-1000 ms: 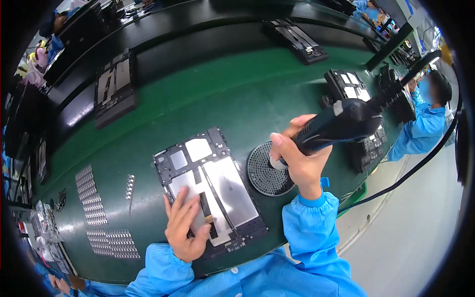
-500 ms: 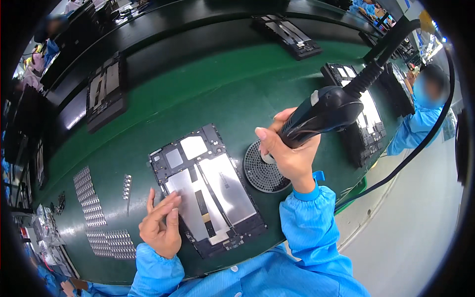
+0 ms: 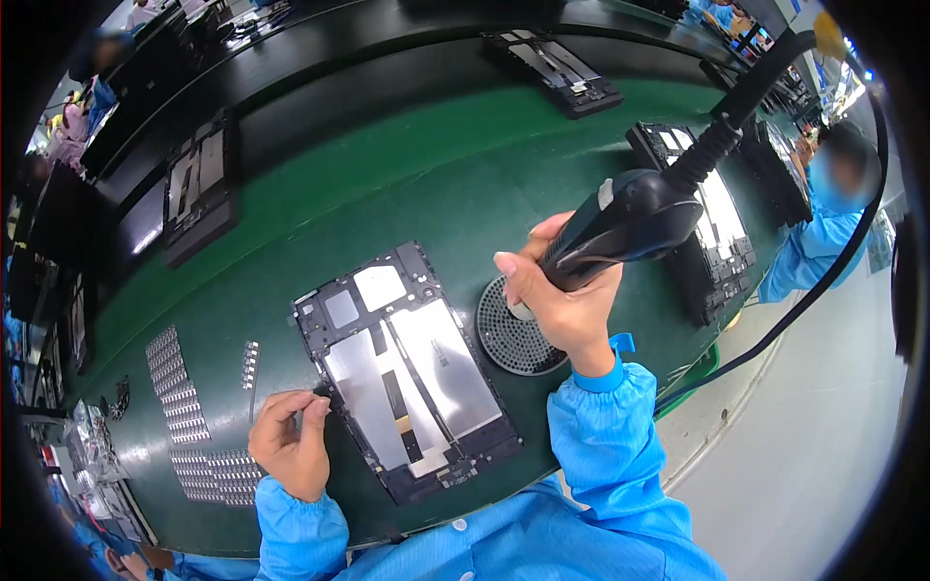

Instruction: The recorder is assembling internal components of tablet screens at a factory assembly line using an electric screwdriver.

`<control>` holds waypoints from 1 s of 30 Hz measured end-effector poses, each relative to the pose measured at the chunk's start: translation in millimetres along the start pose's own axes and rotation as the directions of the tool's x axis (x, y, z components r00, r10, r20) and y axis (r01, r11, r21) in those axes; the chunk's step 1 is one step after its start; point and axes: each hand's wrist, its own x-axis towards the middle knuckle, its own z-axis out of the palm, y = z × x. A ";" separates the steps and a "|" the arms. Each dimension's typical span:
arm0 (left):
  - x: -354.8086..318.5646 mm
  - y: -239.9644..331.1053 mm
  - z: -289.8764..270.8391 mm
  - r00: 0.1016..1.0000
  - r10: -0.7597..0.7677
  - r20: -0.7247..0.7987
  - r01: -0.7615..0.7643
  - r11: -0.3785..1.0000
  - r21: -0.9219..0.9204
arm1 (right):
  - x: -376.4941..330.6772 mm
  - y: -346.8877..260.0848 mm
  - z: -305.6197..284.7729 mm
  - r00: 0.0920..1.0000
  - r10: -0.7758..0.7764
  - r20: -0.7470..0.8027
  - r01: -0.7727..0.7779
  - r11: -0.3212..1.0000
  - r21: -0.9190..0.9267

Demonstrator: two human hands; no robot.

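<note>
My right hand [image 3: 572, 300] is wrapped round a black hand-held tool [image 3: 630, 228] with a ribbed sleeve and a thick black hose or cable; its exact kind I cannot make out. Beneath it stands a round grey perforated disc [image 3: 513, 339], partly hidden by the hand. In front of me lies an opened tablet [image 3: 441, 363], its silver plates and dark ribbon cables facing up. By the tablet's left edge is my left hand [image 3: 295, 441], thumb and forefinger pinched together. Whatever may be between those fingertips is too small to tell.
Strips of small silver-and-black parts [image 3: 177, 382] lie left on the green table [image 3: 387, 184]. More opened tablets lie at the far left [image 3: 203, 184], far side [image 3: 552, 68] and right [image 3: 702, 213]. A black cable [image 3: 775, 334] loops at right, near a seated person [image 3: 823, 232] in blue.
My left hand has drawn back leftward off the tablet's silver plate, and its spread fingers have closed into a pinch. The right hand and tool have shifted slightly left.
</note>
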 end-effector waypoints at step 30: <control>43.1 -26.0 -22.0 0.867 -0.275 0.416 0.353 0.928 -0.121 | -36.7 -44.0 147.8 0.891 -0.026 0.453 -0.037 0.991 0.130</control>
